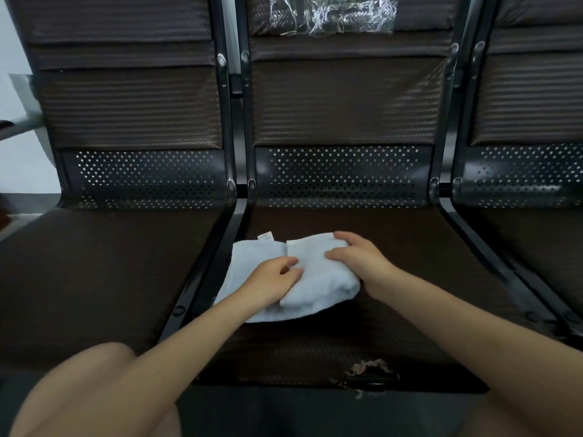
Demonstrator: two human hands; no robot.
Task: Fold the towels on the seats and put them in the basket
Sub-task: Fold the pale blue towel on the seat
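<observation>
A white towel (318,279) lies on the middle seat (410,279) of a row of dark brown seats, its left part spread flat and its right part folded over into a thicker layer. A small label (265,237) sticks out at its far edge. My left hand (274,275) rests on the towel's middle with fingers curled, pinching the edge of the folded layer. My right hand (356,257) lies on top of the folded part, fingers bent over its far right corner. No basket is in view.
The left seat (94,279) and the right seat (542,247) flank the middle one, split by black metal rails (220,263). Crumpled clear plastic (331,14) sticks to the middle backrest. The seat's front edge is torn (369,370). My knees show at the bottom.
</observation>
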